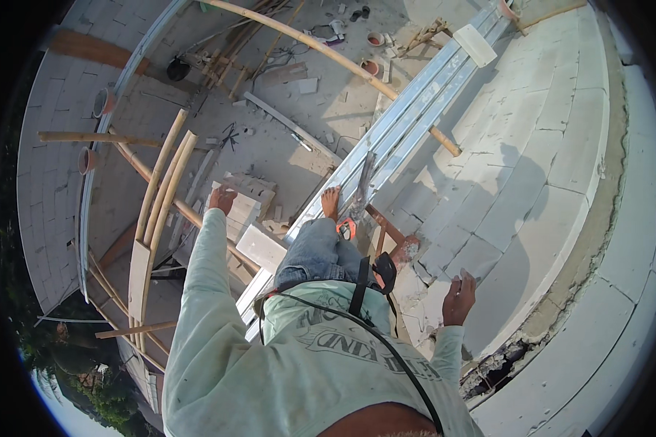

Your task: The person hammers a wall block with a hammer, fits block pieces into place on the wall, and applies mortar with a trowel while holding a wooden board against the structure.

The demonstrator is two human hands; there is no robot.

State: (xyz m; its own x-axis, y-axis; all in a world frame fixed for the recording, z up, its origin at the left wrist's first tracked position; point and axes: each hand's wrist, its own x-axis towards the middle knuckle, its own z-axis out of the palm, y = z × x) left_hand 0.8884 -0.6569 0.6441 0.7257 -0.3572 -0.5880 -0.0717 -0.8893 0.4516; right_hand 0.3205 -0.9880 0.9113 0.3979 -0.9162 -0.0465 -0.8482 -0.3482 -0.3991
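Note:
My left hand (223,199) reaches out to the left with its arm stretched. Its fingers look apart, with nothing clearly held, and it appears above pale blocks (242,204) lower down. To the right, my right hand (459,298) hangs with fingers apart and nothing in it, in front of the pale block wall (521,218). My bare foot (331,202) rests on long metal channels (404,131). Beside my leg is a handsaw (347,229) with an orange handle and a grey, stained blade. A white block (262,247) sits on the channels by my left leg.
Another white block (475,46) lies across the channels' far end. Bamboo poles (302,38) cross the space, and more stand at left by a plank (138,282). Well below is a floor (291,109) with debris and buckets (370,68). The wall's broken edge (503,364) is at right.

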